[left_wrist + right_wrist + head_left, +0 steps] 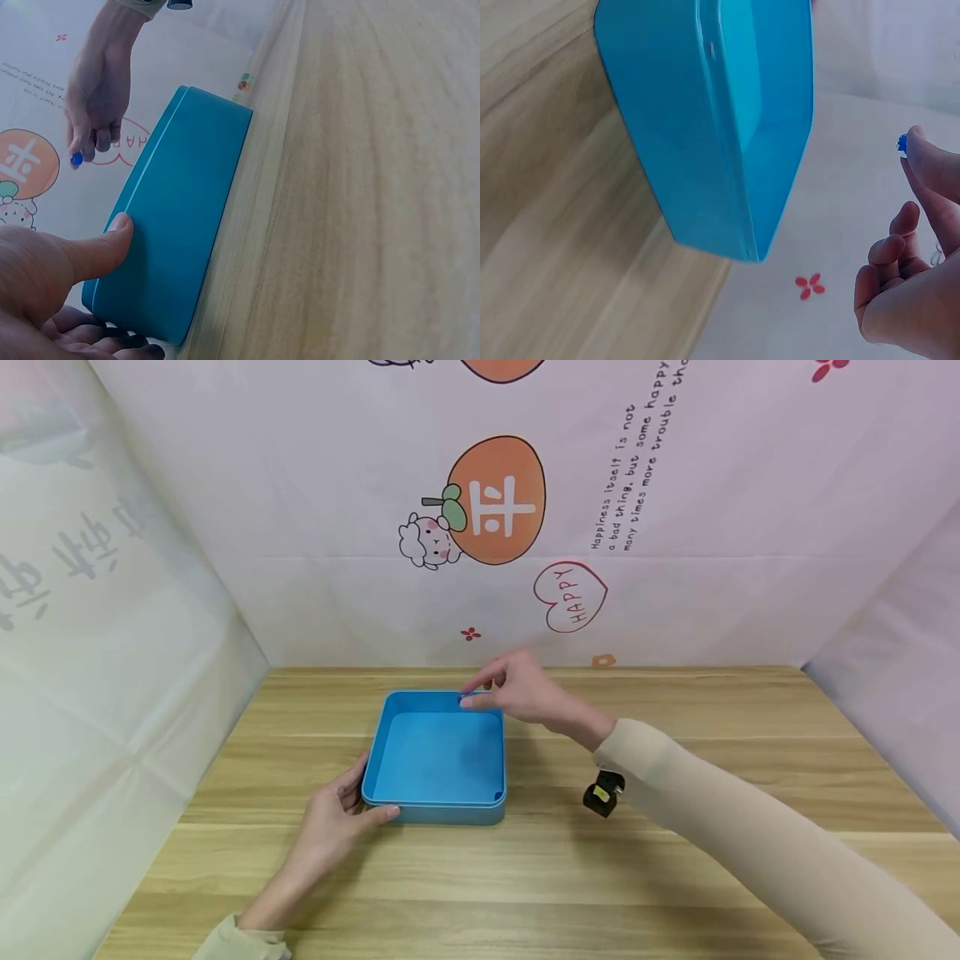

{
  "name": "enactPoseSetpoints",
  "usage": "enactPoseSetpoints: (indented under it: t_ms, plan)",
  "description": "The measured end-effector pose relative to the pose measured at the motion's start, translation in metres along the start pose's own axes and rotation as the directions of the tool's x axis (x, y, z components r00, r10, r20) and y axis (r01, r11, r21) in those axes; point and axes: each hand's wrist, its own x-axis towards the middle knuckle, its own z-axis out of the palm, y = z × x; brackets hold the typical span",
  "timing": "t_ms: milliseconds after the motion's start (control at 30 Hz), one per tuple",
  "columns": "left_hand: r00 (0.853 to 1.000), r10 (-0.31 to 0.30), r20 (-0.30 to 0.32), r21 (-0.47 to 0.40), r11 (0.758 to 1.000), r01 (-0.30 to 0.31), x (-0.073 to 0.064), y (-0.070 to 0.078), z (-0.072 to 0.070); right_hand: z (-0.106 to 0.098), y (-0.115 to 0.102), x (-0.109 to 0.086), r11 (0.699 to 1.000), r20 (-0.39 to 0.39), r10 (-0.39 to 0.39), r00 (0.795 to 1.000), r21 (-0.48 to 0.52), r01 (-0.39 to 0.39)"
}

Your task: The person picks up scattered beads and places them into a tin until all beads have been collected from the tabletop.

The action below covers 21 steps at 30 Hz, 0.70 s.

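Observation:
A square light-blue box (438,756), open at the top, stands on the wooden table. My left hand (330,822) grips its near left corner, thumb on the front wall and fingers round the left side. Above the box's far right corner, my right hand (525,689) pinches a small dark-blue piece (903,144) between thumb and index finger. In the right wrist view the piece has a bumpy edge; its exact kind cannot be told. Another small dark-blue thing (498,795) lies inside the box at the near right corner.
A black wrist camera (602,793) hangs under the right sleeve. Behind the wooden table (675,893) rises a white printed cloth (337,527) with an orange fruit drawing, and more cloth stands at the left and right sides.

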Motion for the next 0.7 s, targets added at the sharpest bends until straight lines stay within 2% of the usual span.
enactPoseSetpoints:
  t_ms: [233, 367, 700]
  plan:
    - [1.000, 0.000, 0.005, 0.007, 1.000, 0.000, 0.001, 0.000, -0.001, 0.022, 0.004, 0.010, 0.999, 0.019, -0.016, 1.000, 0.042, 0.015]
    - [1.000, -0.002, 0.007, 0.011, 1.000, 0.001, 0.000, 0.000, -0.001, 0.034, 0.008, 0.015, 0.999, 0.028, 0.005, 1.000, 0.054, -0.007]
    - [1.000, 0.006, 0.005, 0.021, 1.000, -0.006, 0.000, 0.000, -0.002, 0.057, 0.016, 0.021, 0.999, 0.031, 0.043, 0.999, 0.024, -0.044]
